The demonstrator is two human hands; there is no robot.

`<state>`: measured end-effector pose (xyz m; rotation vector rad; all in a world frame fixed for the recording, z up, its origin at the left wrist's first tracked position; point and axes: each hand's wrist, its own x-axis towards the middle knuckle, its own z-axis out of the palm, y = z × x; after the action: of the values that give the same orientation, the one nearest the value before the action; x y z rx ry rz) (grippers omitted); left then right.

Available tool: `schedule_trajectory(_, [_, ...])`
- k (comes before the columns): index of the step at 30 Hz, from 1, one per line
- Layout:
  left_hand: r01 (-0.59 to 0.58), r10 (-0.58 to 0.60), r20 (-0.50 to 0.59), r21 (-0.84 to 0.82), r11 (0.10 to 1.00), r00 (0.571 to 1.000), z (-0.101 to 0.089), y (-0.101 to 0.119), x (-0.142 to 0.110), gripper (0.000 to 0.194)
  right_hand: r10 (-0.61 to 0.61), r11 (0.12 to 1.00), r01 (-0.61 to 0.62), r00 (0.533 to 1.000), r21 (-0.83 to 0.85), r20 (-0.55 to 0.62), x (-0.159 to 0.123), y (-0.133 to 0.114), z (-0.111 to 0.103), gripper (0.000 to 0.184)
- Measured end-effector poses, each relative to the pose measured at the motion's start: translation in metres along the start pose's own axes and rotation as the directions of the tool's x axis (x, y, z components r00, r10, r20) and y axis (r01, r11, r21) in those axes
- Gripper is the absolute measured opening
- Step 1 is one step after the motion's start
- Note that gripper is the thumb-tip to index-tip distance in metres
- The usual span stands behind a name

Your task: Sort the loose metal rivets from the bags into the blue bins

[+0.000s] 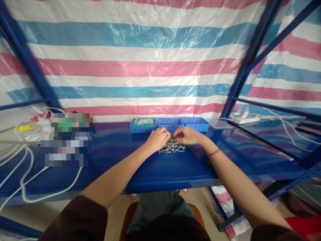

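A loose pile of short, thin silver metal pieces (174,146) lies on the blue tabletop, too small to tell whether they are screws, rivets or pins. Over the pile's left side, my left hand (158,138) is curled, its fingertips closed together and partly hidden. My right hand (188,135) reaches in from the right with thumb and fingers pinched at the pile's far edge. Whatever either hand grips cannot be made out. Just behind the hands stand three blue bins side by side: the left bin (142,128) holds green packets, while the middle bin (170,121) and right bin (197,126) show bare walls.
A clear plastic lid (220,124) lies right of the bins. White cables (30,160) and a blurred-out patch (67,139) take up the table's left side. A white power strip (244,117) sits at the right. Blue metal posts (244,70) frame the table before a striped sheet.
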<state>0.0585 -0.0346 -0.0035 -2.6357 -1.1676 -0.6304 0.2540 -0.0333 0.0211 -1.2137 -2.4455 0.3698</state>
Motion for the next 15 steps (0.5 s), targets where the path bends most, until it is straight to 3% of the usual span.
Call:
schedule_trajectory(8, [-0.033,0.032,-0.017,-0.103,0.994,0.999,0.0032,0.002,-0.0047,0.021,-0.053,0.999,0.053,0.998,0.011,0.028,-0.0018,-0.0011,0.0001,0.021])
schedule_trajectory(15, [0.02,-0.044,-0.088,-0.257,0.966,0.995,0.0,0.0069,-0.0053,0.031,-0.193,0.98,0.199,0.971,0.03,-0.142,-0.0005,-0.0082,0.0008,0.023])
